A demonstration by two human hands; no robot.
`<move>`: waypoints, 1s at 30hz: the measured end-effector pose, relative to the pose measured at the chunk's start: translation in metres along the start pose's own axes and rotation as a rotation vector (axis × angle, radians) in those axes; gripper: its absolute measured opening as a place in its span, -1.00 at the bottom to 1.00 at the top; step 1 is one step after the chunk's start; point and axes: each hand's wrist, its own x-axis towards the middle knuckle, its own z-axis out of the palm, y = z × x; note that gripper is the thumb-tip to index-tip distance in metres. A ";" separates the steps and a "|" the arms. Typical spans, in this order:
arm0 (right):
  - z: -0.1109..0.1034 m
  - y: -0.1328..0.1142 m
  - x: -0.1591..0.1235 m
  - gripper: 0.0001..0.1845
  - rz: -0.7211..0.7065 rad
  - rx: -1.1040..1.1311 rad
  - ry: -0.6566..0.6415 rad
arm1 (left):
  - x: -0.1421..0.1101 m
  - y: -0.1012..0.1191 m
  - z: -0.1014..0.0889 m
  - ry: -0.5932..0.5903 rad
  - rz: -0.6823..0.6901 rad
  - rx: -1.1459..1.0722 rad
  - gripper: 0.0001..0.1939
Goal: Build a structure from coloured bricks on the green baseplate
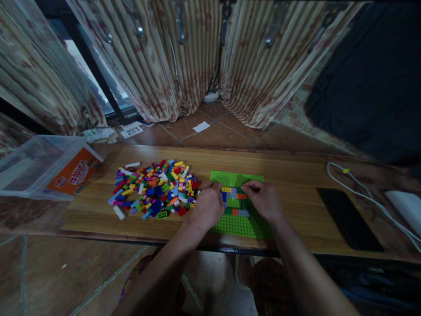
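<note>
A green baseplate (253, 228) lies on the wooden table, with rows of colored building bricks (234, 212) pressed onto it in a rough rectangle. My left hand (208, 206) rests over the baseplate's left edge, its fingers curled at the upper left corner of the rows. Whatever its fingertips may hold is hidden. From the right, my right hand (265, 199) pinches a small dark green brick (240, 190) at the top row's right end. Whether that brick is fully seated cannot be seen.
A wide heap of mixed loose bricks (154, 188) spreads left of the baseplate. Farther left stands a clear plastic box (36, 162) with an orange label. At right lie a black phone-like slab (348, 219), a white cable (365, 193) and a white device (406, 208).
</note>
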 end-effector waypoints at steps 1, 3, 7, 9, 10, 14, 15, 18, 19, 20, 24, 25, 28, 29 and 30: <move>-0.002 0.001 0.001 -0.75 -0.010 0.027 0.012 | 0.001 -0.001 -0.001 -0.008 0.001 -0.012 -0.66; -0.009 0.000 0.001 -0.69 -0.067 0.067 -0.009 | 0.002 -0.003 -0.004 -0.021 0.007 -0.022 -0.64; -0.017 -0.003 -0.007 -0.38 -0.275 -0.032 -0.250 | 0.006 -0.010 -0.009 0.035 0.014 -0.042 -0.64; -0.016 -0.004 -0.014 -0.23 -0.342 -0.124 -0.346 | 0.008 -0.014 -0.015 0.085 0.004 -0.078 -0.65; -0.014 -0.004 -0.017 -0.18 -0.360 -0.171 -0.364 | 0.009 -0.016 -0.019 0.113 -0.005 -0.097 -0.66; -0.006 -0.002 -0.025 -0.10 -0.379 -0.288 -0.358 | 0.013 -0.034 -0.038 0.295 -0.075 -0.209 -0.72; -0.006 -0.001 -0.026 -0.12 -0.377 -0.294 -0.358 | 0.014 -0.041 -0.043 0.352 -0.101 -0.258 -0.73; -0.007 0.001 -0.025 -0.17 -0.362 -0.301 -0.368 | 0.018 -0.061 -0.053 0.507 -0.168 -0.409 -0.76; -0.007 0.001 -0.024 -0.17 -0.355 -0.302 -0.372 | 0.018 -0.068 -0.056 0.559 -0.179 -0.457 -0.78; -0.008 0.002 -0.023 -0.18 -0.350 -0.303 -0.374 | 0.019 -0.074 -0.059 0.607 -0.186 -0.507 -0.78; -0.008 0.006 -0.019 -0.16 -0.341 -0.310 -0.360 | 0.017 -0.091 -0.072 0.750 -0.233 -0.677 -0.78; -0.008 0.008 -0.018 -0.15 -0.342 -0.316 -0.357 | 0.017 -0.094 -0.075 0.769 -0.252 -0.710 -0.78; -0.008 0.014 -0.016 -0.15 -0.369 -0.327 -0.354 | 0.016 -0.101 -0.083 0.812 -0.294 -0.802 -0.77; -0.008 0.014 -0.015 -0.16 -0.386 -0.331 -0.351 | 0.015 -0.102 -0.085 0.818 -0.299 -0.828 -0.77; -0.009 0.014 -0.014 -0.18 -0.409 -0.337 -0.342 | 0.015 -0.104 -0.087 0.822 -0.301 -0.849 -0.77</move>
